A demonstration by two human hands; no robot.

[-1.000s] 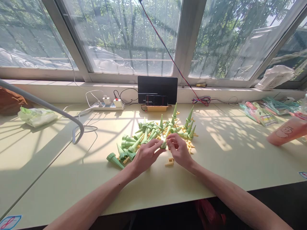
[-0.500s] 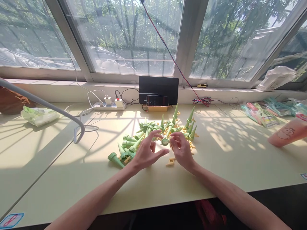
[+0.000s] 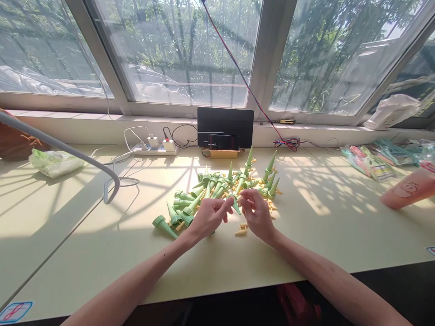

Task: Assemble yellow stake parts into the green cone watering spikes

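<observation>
A green cone-shaped plant watering spike (image 3: 235, 207) is held up between my two hands, its tip pointing down and slightly right. The thumb and fingers of my left hand (image 3: 211, 216) pinch its wide end. My right hand (image 3: 257, 214) is closed at its right side, fingertips bent against it; what exactly lies between them is partly hidden. Beyond my hands is a pile of green watering spikes (image 3: 183, 203), some lying and some standing. Small yellow valve pieces (image 3: 242, 230) lie on the table below my right hand, with more beside the pile.
A tablet (image 3: 224, 120) and a phone (image 3: 222, 142) stand at the back of the table (image 3: 322, 235). Left are a power strip (image 3: 154, 150), a grey curved bar (image 3: 74, 151) and a tissue pack (image 3: 56, 163). Right lie a pink cup (image 3: 404, 189) and bagged items (image 3: 370, 162).
My left hand has closed from an open curve onto the spike. The spike has turned from showing its round end to pointing its tip downward. My right hand has barely moved.
</observation>
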